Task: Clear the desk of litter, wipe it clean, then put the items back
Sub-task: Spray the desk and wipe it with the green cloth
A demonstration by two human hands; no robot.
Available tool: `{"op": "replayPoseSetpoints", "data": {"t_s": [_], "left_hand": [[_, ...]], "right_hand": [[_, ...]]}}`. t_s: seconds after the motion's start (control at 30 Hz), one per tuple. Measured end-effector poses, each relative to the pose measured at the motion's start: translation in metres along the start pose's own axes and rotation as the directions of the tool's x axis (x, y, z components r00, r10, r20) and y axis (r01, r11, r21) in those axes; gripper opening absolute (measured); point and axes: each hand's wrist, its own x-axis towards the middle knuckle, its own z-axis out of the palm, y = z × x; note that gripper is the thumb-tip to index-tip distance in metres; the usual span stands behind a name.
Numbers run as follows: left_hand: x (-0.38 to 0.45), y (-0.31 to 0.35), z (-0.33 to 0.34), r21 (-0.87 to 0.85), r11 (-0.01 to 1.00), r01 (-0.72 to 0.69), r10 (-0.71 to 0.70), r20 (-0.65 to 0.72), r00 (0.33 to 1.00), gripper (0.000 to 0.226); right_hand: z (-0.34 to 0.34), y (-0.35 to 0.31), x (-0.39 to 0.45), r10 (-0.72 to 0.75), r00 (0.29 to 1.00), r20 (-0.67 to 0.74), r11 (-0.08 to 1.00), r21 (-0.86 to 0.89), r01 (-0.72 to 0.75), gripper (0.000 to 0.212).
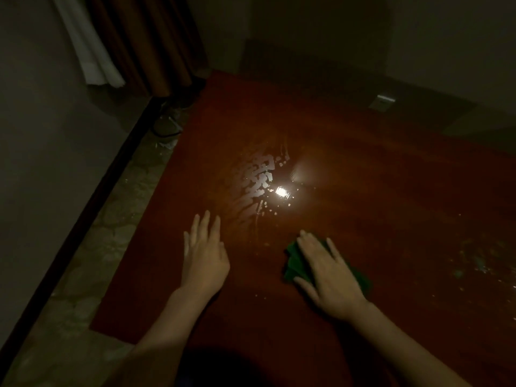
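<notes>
- On the desk, just left of the green cloth, the left hand lies flat with fingers straight, holding nothing.
- Over the cloth, the right hand presses down with fingers spread and straight, not curled round it; the cloth sits near the desk's front edge.
- Beyond the cloth, wet streaks glint under a light's reflection; a pass that misses them would likely dry into smears.
- Right of the cloth, pale specks remain; dim light could hide them, leaving that part unwiped.
- A flat palm may slide off the bunched cloth on the wet surface.
- Well beyond the cloth, a small pale object rests near the desk's far edge; I cannot tell what it is.
</notes>
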Motion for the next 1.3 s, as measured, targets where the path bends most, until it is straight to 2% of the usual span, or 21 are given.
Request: {"op": "replayPoseSetpoints", "data": {"t_s": [0.03,0.1,0.17,0.23,0.3,0.37,0.43,0.53,0.6,0.63,0.7,0.77,0.8,0.87,0.93,0.97,1.0,1.07,1.13,1.23,1.3], "left_hand": [[-0.006,-0.002,0.002,0.006,1.0,0.008,-0.008,-0.009,1.0,0.056],[-0.016,-0.004,0.008,0.029,1.0,0.011,-0.011,-0.018,1.0,0.057],[-0.025,-0.006,0.014,0.054,0.998,-0.016,0.016,-0.01,1.0,0.058],[-0.032,-0.01,0.018,0.053,0.997,-0.047,0.047,0.001,0.999,0.058],[-0.039,-0.015,0.018,0.024,0.997,-0.069,0.069,0.003,0.998,0.057],[-0.043,-0.021,0.016,-0.024,0.996,-0.086,0.086,-0.006,0.996,0.055],[-0.045,-0.027,0.011,-0.053,0.993,-0.104,0.104,-0.004,0.995,0.053],[-0.049,-0.036,0.005,-0.056,0.989,-0.138,0.141,0.037,0.989,0.052],[-0.051,-0.041,0.003,-0.04,0.984,-0.171,0.173,0.041,0.984,0.052],[-0.052,-0.043,0.003,-0.035,0.982,-0.184,0.185,0.044,0.982,0.053],[-0.056,-0.048,0.003,-0.04,0.982,-0.186,0.188,0.052,0.981,0.052],[-0.062,-0.051,0.003,-0.053,0.98,-0.193,0.196,0.068,0.978,0.052],[-0.066,-0.053,0.003,-0.051,0.976,-0.21,0.213,0.084,0.973,0.052],[-0.074,-0.057,0.004,-0.038,0.965,-0.26,0.262,0.113,0.958,0.053],[-0.081,-0.063,0.007,-0.034,0.952,-0.303,0.305,0.121,0.945,0.054],[-0.084,-0.066,0.008,-0.052,0.947,-0.317,0.321,0.115,0.94,0.054],[-0.088,-0.068,0.009,-0.078,0.944,-0.32,0.327,0.101,0.94,0.053],[-0.094,-0.073,0.008,-0.128,0.944,-0.304,0.311,0.046,0.949,0.05],[-0.096,-0.077,0.009,-0.133,0.947,-0.291,0.293,-0.005,0.956,0.044],[-0.096,-0.071,0.01,-0.09,0.947,-0.309,0.31,-0.001,0.951,0.04],[-0.097,-0.061,0.012,-0.097,0.943,-0.318,0.32,0.01,0.947,0.04]], "right_hand": [[-0.005,0.009,0.006,0.16,0.987,-0.02,0.986,0.058,-0.158,0.071],[-0.013,0.014,0.029,0.403,0.913,-0.057,0.91,0.131,-0.394,0.074],[-0.021,0.011,0.06,0.548,0.834,-0.066,0.832,0.148,-0.535,0.071],[-0.027,0.002,0.084,0.591,0.806,-0.043,0.802,0.135,-0.582,0.068],[-0.028,-0.019,0.093,0.5,0.866,-0.008,0.863,0.084,-0.497,0.069],[-0.019,-0.056,0.084,0.312,0.95,0.007,0.948,0.066,-0.312,0.065],[-0.001,-0.1,0.057,0.097,0.995,0.01,0.995,0.035,-0.097,0.061],[0.024,-0.141,-0.008,-0.2,0.978,0.065,0.98,-0.008,0.201,0.059],[0.034,-0.133,-0.049,-0.307,0.942,0.132,0.948,-0.043,0.315,0.063],[0.036,-0.122,-0.062,-0.32,0.941,0.11,0.943,-0.064,0.328,0.067],[0.033,-0.097,-0.073,-0.188,0.98,0.066,0.978,-0.076,0.193,0.071],[0.027,-0.077,-0.064,0.128,0.992,0.009,0.992,-0.013,-0.128,0.072],[0.024,-0.071,-0.053,0.291,0.956,-0.024,0.956,0.037,-0.291,0.072],[0.017,-0.071,-0.023,0.567,0.824,-0.02,0.819,0.124,-0.56,0.071],[0.007,-0.081,0.009,0.696,0.718,-0.009,0.709,0.164,-0.686,0.071],[0.003,-0.093,0.021,0.689,0.725,-0.006,0.716,0.161,-0.679,0.071],[0.002,-0.107,0.027,0.634,0.773,-0.003,0.764,0.155,-0.626,0.071],[0.01,-0.144,0.023,0.412,0.911,-0.007,0.903,0.136,-0.408,0.07],[0.028,-0.175,-0.003,0.148,0.988,-0.048,0.987,0.066,-0.144,0.068],[0.056,-0.183,-0.06,-0.149,0.989,-0.016,0.985,-0.092,0.147,0.067],[0.069,-0.166,-0.099,-0.229,0.972,0.055,0.955,-0.179,0.235,0.074]]}}
